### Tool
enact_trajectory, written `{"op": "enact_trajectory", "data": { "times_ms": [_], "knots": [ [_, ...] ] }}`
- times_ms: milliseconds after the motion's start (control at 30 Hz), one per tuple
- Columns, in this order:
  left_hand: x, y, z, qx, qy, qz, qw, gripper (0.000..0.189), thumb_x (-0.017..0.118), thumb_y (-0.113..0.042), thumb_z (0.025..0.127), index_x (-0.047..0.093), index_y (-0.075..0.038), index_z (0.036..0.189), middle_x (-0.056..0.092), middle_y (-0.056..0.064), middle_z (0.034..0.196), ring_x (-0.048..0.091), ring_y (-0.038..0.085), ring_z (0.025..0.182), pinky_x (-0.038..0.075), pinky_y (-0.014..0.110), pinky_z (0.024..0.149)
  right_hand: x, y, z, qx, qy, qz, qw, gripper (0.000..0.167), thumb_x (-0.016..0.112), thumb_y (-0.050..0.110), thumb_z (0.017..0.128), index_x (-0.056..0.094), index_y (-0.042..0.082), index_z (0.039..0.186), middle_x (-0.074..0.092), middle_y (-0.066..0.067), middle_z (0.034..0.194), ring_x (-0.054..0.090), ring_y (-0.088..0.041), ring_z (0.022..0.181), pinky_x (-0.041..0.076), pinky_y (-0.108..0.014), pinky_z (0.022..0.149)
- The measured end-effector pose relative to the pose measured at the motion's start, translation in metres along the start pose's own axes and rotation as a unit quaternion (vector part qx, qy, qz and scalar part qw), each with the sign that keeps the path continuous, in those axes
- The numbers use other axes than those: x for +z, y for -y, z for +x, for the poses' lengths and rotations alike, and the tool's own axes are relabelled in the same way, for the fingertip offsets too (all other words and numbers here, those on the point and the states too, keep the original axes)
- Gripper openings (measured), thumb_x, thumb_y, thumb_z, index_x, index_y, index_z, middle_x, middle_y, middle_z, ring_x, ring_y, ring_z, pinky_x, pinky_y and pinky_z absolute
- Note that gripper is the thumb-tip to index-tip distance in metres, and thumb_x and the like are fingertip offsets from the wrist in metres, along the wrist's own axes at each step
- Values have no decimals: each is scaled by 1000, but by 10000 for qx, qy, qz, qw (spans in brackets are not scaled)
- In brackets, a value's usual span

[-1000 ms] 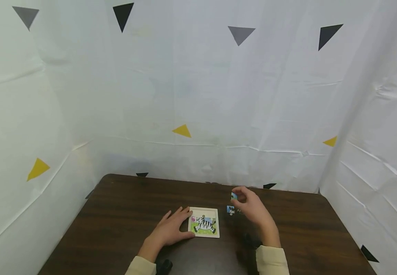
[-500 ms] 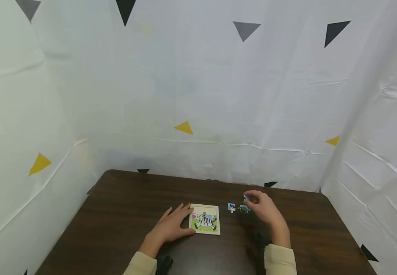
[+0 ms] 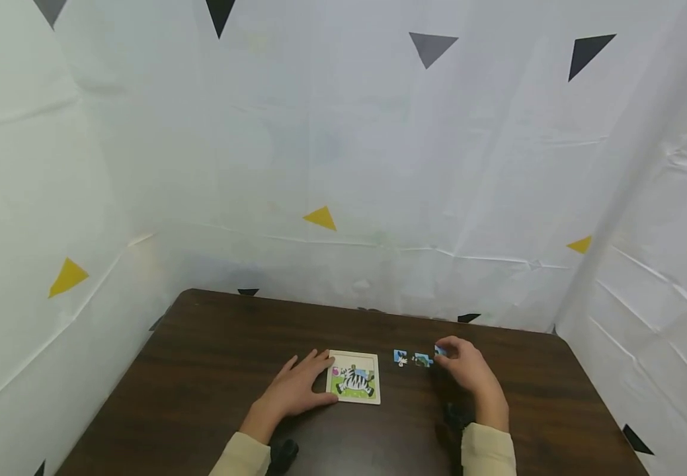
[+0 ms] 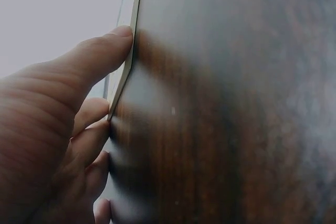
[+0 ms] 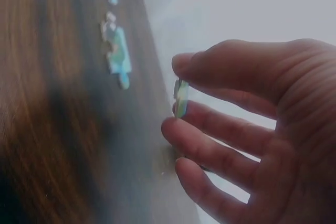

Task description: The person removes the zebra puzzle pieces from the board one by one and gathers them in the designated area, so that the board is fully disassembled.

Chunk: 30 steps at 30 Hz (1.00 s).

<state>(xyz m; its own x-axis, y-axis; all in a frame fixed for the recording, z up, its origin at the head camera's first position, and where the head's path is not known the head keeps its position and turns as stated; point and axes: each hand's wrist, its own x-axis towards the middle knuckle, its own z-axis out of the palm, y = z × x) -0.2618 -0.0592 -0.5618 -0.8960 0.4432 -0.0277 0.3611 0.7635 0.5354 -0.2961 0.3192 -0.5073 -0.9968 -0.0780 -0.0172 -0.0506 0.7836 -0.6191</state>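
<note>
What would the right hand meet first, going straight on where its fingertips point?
Probably the nearest loose jigsaw piece, left of the right hand; the hand's height is unclear, so it might pass over.

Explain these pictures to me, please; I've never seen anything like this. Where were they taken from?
There's no machine here: a person is working bare-handed. The wide picture comes from a camera worn on the head, the two close ones from cameras worn on the wrists. On the dark table lies a pale tray with a zebra picture. The left hand rests against the tray's side. The right hand pinches a small puzzle piece, near two loose pieces.
</note>
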Motion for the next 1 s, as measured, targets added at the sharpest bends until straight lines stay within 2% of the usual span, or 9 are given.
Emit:
{"op": "enact_trajectory", "data": {
  "times_ms": [200,433,600,767,1000],
  "knots": [
    [-3,-2,-1,-23,2,-19,10000,85,67,-63,84,39,-21,152,29,2,159,20,26,148,10,58,117,3,-11,4,141,-2,-405,9991,29,70,13,91,65,0,117,56,-23,120,55,-38,108,47,-57,90],
    [1,-3,-6,-59,106,-58,9999,86,66,-64,84,39,-22,153,28,0,159,19,27,148,9,58,117,8,-18,-3,-2,147,-202,9997,26,70,8,90,66,0,114,60,-20,113,57,-38,106,46,-59,89],
    [4,1,-4,-55,2,-50,10000,87,65,-66,83,39,-22,153,28,0,159,19,27,148,9,59,117,11,-20,-1,-65,128,-182,9997,26,70,7,90,66,1,115,56,-21,115,55,-37,106,46,-59,90],
    [4,4,-4,-59,-46,-1,10000,87,64,-68,82,39,-22,152,29,0,159,20,27,148,9,59,117,13,-22,2,-49,97,-134,9999,26,70,7,90,67,2,116,54,-22,115,54,-37,105,45,-58,91],
    [3,0,-7,-84,84,-110,9999,87,66,-65,83,39,-21,153,28,0,159,19,27,148,7,59,117,15,-22,-3,134,81,-28,9999,25,69,8,91,67,1,115,52,-22,115,54,-38,106,44,-59,92]
  ]
}}
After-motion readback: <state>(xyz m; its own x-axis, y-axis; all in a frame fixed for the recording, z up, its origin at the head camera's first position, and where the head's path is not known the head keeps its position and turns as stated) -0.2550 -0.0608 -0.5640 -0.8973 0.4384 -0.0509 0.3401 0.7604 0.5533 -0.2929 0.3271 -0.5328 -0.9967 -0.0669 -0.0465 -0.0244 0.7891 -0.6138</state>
